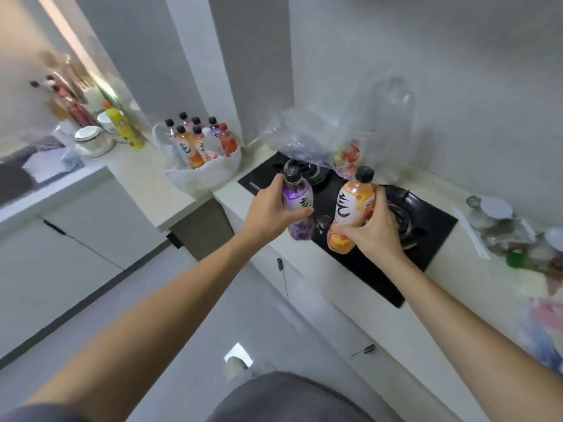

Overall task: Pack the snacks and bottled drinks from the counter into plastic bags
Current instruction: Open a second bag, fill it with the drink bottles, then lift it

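The pale tabletop (pixel 195 190) carries a black glass gas hob (pixel 359 254). Above the hob, the left hand (pixel 274 211) grips a purple plastic drink bottle with black cap (pixel 298 205), and the right hand (pixel 377 226) grips an orange plastic drink bottle with black cap (pixel 353 208). Just beyond both hands stands a clear plastic bag (pixel 365 141). Far left of the left hand, a white plastic bag (pixel 207 175) holds more bottles.

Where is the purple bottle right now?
In the head view, the purple bottle is left of centre, gripped by the left hand above the black stove, beside the orange bottle held in the right hand.
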The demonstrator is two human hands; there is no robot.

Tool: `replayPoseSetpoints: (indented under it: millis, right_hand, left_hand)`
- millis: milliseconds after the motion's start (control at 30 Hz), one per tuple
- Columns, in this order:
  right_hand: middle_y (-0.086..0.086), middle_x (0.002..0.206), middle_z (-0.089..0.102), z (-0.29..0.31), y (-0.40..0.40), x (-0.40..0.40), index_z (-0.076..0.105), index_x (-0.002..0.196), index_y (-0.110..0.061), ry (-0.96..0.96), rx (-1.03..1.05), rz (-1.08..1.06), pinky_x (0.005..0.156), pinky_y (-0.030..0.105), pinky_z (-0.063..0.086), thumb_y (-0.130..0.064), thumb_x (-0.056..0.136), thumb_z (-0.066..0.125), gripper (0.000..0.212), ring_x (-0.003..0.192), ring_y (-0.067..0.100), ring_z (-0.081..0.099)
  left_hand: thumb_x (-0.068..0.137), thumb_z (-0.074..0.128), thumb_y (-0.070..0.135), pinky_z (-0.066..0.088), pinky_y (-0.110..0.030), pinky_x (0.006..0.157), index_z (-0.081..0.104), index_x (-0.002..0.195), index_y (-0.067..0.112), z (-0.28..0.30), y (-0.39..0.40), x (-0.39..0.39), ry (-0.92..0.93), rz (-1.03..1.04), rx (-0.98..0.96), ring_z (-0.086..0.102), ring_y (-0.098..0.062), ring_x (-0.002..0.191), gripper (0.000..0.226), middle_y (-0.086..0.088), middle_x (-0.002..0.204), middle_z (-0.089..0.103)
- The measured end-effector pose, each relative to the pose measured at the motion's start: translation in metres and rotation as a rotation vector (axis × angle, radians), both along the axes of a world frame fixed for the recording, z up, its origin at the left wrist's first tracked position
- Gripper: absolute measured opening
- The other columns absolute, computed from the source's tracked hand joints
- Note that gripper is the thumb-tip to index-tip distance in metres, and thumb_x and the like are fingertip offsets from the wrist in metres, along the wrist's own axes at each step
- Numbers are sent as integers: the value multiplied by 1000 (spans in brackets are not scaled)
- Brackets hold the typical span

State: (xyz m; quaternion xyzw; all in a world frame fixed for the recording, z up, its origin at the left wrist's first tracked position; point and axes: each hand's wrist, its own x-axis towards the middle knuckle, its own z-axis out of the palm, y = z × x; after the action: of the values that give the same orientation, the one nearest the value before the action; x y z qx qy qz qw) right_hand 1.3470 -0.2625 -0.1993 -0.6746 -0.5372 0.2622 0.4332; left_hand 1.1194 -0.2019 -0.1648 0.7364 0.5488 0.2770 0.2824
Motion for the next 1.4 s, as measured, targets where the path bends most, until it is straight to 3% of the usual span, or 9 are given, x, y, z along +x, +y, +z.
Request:
replayPoseSetpoints:
  millis: [133, 267, 400, 600, 767, 867, 1000, 1233, 1400]
  right_hand:
    - [-13, 107, 69, 13, 46, -91, 48, 126, -37, -24, 9, 149, 94, 38, 54, -35, 64, 95, 78, 99, 12, 66]
    - [-8, 116, 65, 11, 88, -191, 46, 131, -34, -50, 1, 260, 97, 35, 49, -38, 66, 95, 81, 106, 13, 59]
    - [-10, 110, 68, 4, 136, -286, 47, 120, -37, -77, -12, 310, 94, 45, 56, -45, 61, 93, 75, 103, 17, 67]
    - [-7, 121, 69, 5, 206, -387, 47, 133, -34, -94, -1, 280, 98, 48, 57, -46, 58, 94, 89, 113, 20, 67]
    - [-7, 131, 62, 10, 271, -421, 45, 139, -32, -112, 34, 196, 101, 47, 55, -35, 59, 95, 94, 121, 18, 61]
    - [-8, 135, 61, 9, 315, -428, 41, 142, -36, -118, 56, 144, 102, 47, 55, -43, 56, 94, 101, 125, 18, 60]
    - [-6, 124, 64, -1, 369, -437, 48, 128, -35, -127, 88, 74, 99, 49, 54, -36, 57, 92, 83, 118, 22, 62]
    - [-3, 123, 62, -37, 440, -456, 53, 135, -17, -78, 51, 31, 96, 27, 45, -20, 64, 96, 83, 113, 12, 55]
    - [-6, 123, 63, -66, 461, -462, 50, 133, -29, -75, -16, 14, 100, 46, 55, -26, 62, 94, 84, 119, 19, 61]
  left_hand:
    - [69, 84, 55, 62, -42, 82, 52, 118, 29, 4, 8, -102, -59, 150, 24, 69, -6, 93, 64, 13, 107, 71]
    - [70, 85, 53, 62, -41, 82, 53, 120, 27, -7, 21, -206, -56, 282, -14, 70, -11, 94, 65, 6, 112, 72]
    - [64, 80, 63, 62, -44, 79, 52, 114, 30, -16, 46, -309, -20, 346, -24, 69, -12, 92, 67, 9, 107, 71]
    - [65, 81, 58, 59, -48, 77, 51, 109, 25, -5, 104, -413, -14, 379, 8, 68, -16, 88, 63, 6, 100, 70]
    - [71, 89, 44, 60, -46, 81, 52, 114, 23, 3, 176, -442, -78, 346, 58, 66, -16, 93, 60, 7, 105, 68]
    - [71, 89, 45, 61, -44, 82, 52, 117, 23, 0, 224, -447, -106, 308, 84, 66, -13, 94, 62, 7, 108, 69]
    - [68, 87, 51, 58, -45, 80, 54, 118, 22, -8, 292, -445, -130, 257, 103, 66, -14, 95, 67, 8, 107, 70]
    - [68, 90, 37, 55, -34, 76, 53, 120, 22, -35, 394, -433, -112, 190, 49, 66, -15, 90, 65, 10, 105, 71]
    - [67, 88, 40, 57, -36, 79, 52, 118, 24, -77, 438, -433, -98, 118, -55, 68, -14, 94, 64, 10, 107, 72]
